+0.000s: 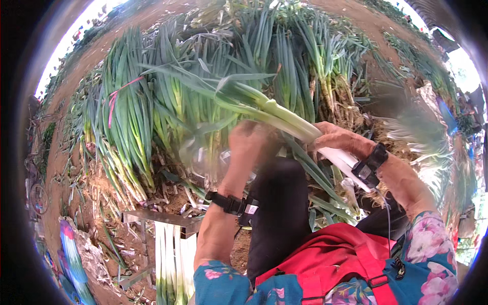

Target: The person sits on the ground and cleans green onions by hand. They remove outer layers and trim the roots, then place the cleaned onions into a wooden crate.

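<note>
My right hand (335,138) is closed around the pale stems of a few long green onions (291,120). Their white ends (345,164) slant down past my right wrist, and the green leaves fan out to the upper left. Just below those leaves, my left hand (249,143) is blurred by motion, its fingers bunched. Whether it grips a leaf or skin cannot be made out. Under the held stems is my knee in dark trousers (280,206). Loose green leaves (314,175) lie to its right.
Unpeeled green onions (206,99) stand massed ahead, roots down; one bundle (127,110) bears a pink tie (112,101). At lower left is a metal frame (160,217) beside clean white stalks (169,263). More onions (427,152) lie at right. Scraps litter the soil (110,244).
</note>
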`<state>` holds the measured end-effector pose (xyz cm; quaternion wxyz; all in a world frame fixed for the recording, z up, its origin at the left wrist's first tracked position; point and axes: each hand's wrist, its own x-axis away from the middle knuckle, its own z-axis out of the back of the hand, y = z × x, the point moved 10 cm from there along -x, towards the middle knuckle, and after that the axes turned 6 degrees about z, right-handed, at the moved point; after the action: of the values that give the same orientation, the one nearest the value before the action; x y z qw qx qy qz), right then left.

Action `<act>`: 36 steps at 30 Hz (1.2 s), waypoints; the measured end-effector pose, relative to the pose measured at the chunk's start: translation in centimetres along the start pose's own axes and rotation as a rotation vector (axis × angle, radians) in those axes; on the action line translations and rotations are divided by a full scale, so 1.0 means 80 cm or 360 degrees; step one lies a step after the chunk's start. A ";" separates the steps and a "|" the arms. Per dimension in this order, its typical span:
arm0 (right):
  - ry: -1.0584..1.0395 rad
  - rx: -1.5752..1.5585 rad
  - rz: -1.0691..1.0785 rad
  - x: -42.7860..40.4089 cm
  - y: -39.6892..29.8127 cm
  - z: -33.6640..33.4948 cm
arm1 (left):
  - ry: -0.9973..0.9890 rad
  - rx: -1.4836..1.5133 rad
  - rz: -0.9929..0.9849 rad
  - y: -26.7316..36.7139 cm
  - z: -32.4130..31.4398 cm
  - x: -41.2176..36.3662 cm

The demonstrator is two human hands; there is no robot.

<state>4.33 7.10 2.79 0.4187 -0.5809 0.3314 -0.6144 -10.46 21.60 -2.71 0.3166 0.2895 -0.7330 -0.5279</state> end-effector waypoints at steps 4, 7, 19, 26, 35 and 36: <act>0.0036 -0.0016 -0.0100 0.055 -0.004 -0.007 | 0.0715 -0.1025 -0.0345 0.011 0.069 0.018; 0.0086 0.0045 -0.0135 0.093 -0.009 -0.011 | 0.0774 -0.1585 -0.0523 0.013 0.024 0.031; 0.0284 0.1158 -0.0076 0.198 -0.024 0.101 | 0.0125 -0.1983 0.0145 0.044 0.039 0.055; 0.0301 0.2525 0.0037 0.215 -0.151 0.068 | -0.0094 -0.1410 -0.1118 0.109 -0.207 0.071; 0.0355 0.2223 -0.0135 0.271 -0.177 0.113 | 0.0001 -0.1328 -0.1414 0.148 -0.301 0.119; 0.0378 0.2148 -0.0152 0.276 -0.180 0.109 | -0.0102 -0.1341 -0.1496 0.164 -0.329 0.132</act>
<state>11.65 -5.88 26.22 0.6222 -0.1355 -0.1062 -0.7637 1.94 1.61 17.90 0.1155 0.4150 -0.2657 -0.8624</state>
